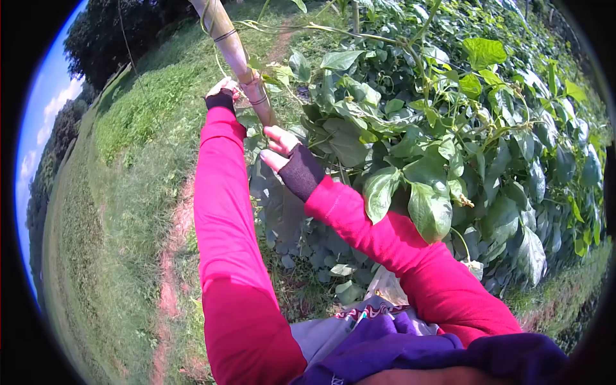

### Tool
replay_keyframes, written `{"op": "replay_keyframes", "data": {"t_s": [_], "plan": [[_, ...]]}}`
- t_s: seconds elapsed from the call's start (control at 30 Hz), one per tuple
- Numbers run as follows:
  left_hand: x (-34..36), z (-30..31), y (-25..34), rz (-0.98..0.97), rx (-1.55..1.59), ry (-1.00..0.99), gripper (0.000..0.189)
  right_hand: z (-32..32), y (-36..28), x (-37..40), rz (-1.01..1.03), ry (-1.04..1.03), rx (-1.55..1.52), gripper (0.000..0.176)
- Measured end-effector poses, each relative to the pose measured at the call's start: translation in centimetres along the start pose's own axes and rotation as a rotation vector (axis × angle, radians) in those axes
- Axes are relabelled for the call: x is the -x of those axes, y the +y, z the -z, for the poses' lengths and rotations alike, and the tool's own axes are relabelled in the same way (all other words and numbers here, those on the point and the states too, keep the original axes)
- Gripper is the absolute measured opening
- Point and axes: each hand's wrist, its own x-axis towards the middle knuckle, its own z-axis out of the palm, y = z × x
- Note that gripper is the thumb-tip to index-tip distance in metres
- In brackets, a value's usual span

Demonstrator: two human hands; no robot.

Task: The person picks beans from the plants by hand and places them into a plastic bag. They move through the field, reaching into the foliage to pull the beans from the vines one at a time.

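My left hand (pixel 223 90), in a dark fingerless glove, is beside a bamboo pole (pixel 232 52). Its fingers look curled, and what they hold, if anything, is hidden. A thin green vine stem (pixel 220 63) runs down close to these fingers. My right hand (pixel 282 149), gloved the same way, is by the pole's lower end among the leaves. Its fingers and thumb are apart, with nothing visible between them. Dark ties wrap the pole, and vine curls around its upper part. Broad green leaves (pixel 346 142) hang just right of my right hand.
A dense wall of leafy vines (pixel 475 147) fills the right side, and some leaves (pixel 427 212) overlap my right sleeve. A long stem (pixel 333 30) stretches from the pole toward the vines. On the left are grass (pixel 128 199) and a strip of bare reddish soil (pixel 168 276).
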Motion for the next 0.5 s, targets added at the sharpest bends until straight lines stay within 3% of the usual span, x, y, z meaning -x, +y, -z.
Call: {"op": "replay_keyframes", "data": {"t_s": [0.03,0.17,0.27,0.37,0.43,0.5], "plan": [[-0.5,0.8,1.1,-0.051,0.088,-0.026,0.029,0.5,0.2,2.0,0.093,-0.069,0.021,0.045],[4.3,0.3,7.4,-0.170,0.183,0.069,0.028,4.5,-3.4,9.5,-0.009,-0.285,0.106,0.034],[11.5,-1.7,10.5,-0.341,0.225,0.100,0.029,6.9,-1.5,14.3,-0.028,-0.268,0.056,0.027],[14.4,-2.0,11.5,-0.460,0.140,0.084,0.026,9.1,-1.3,18.1,-0.118,-0.274,0.078,0.025],[15.3,-2.4,11.3,-0.639,-0.054,0.045,0.025,10.0,-1.1,20.5,-0.246,-0.224,-0.038,0.025],[16.1,-3.8,10.8,-0.906,-0.104,-0.090,0.017,11.0,-1.9,22.1,-0.222,-0.222,0.035,0.023]]}}
